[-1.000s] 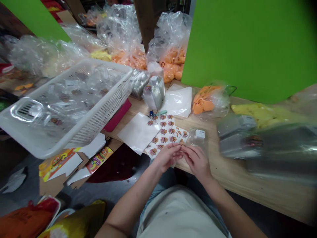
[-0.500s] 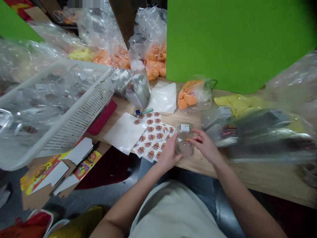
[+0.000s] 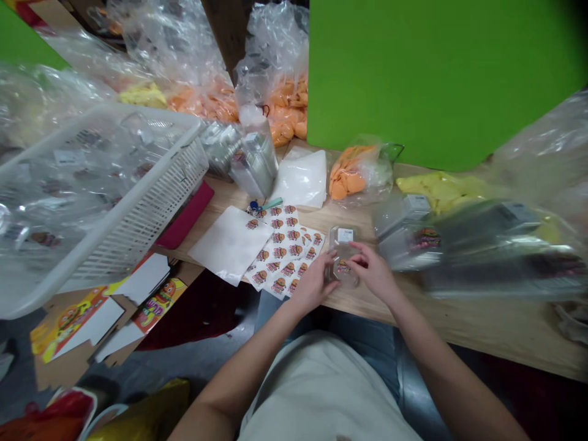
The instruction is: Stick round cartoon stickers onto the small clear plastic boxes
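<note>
A clear plastic box (image 3: 345,279) with a white label near its far end lies on the wooden table in front of me. My left hand (image 3: 316,282) grips its left side, fingers along the edge and thumb at the near corner. My right hand (image 3: 371,269) pinches a small burger sticker (image 3: 342,266) against the top of the box. Just left of the box, sheets of burger stickers (image 3: 280,251) overlap one another. A blank white sheet (image 3: 229,245) lies beside them, partly over the sticker sheets.
A white basket (image 3: 151,199) full of clear boxes stands at left. Stacked clear boxes (image 3: 252,165) stand at the back, and long rows of them (image 3: 487,269) lie at right. A bag of orange pieces (image 3: 351,174) sits before the green panel (image 3: 432,79).
My right hand has moved slightly left and the sticker now sits nearer the middle of the box's top. My left hand still holds the box; the view has shifted a little.
</note>
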Demonstrator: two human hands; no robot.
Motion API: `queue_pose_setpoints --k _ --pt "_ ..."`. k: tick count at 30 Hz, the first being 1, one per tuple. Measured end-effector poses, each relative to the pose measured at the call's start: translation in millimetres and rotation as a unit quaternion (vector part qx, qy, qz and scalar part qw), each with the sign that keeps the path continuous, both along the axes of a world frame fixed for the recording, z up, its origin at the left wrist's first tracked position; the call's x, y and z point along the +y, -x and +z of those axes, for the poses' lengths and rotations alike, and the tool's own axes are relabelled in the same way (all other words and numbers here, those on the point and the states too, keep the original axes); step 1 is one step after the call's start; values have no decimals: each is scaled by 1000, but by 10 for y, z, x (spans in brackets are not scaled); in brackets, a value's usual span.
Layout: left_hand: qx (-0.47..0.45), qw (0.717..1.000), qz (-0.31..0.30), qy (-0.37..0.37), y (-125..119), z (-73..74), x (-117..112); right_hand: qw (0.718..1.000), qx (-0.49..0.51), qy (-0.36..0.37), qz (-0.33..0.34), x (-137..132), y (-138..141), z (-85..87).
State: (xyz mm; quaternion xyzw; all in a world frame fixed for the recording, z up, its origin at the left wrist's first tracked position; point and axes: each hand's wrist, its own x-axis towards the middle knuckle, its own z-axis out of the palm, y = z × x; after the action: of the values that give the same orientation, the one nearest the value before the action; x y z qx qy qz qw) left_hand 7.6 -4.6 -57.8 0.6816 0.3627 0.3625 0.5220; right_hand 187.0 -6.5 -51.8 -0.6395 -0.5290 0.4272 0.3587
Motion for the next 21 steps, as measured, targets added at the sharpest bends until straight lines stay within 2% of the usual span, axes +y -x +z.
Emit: queue_pose_setpoints --k 3,5,7,10,12,14,16,18,20,21 --pt "7 1000 -22 -10 1 7 2 999 -31 -9 15 -25 20 -35" --pt "17 999 -30 -12 -6 16 9 994 -107 -31 21 -67 51 -13" --pt "23 999 -28 -16 -16 24 27 970 -227 -84 15 -132 88 49" --pt "23 999 -34 -29 -15 33 74 914 -369 -168 -14 -233 115 149" --pt "23 998 -56 -34 14 38 108 901 -386 -199 14 -272 98 165" --pt "29 996 -72 -44 65 49 128 902 -371 -206 84 -280 62 128" --pt "40 997 -40 -46 131 76 133 905 -352 -200 126 -274 30 72" --pt "47 997 55 -6 192 130 131 916 -329 -200 111 -275 21 44" --pt "27 985 136 102 231 216 134 924 -300 -217 93 -295 40 72" --pt "-1 975 138 176 237 269 138 926 -288 -227 94 -313 58 106"
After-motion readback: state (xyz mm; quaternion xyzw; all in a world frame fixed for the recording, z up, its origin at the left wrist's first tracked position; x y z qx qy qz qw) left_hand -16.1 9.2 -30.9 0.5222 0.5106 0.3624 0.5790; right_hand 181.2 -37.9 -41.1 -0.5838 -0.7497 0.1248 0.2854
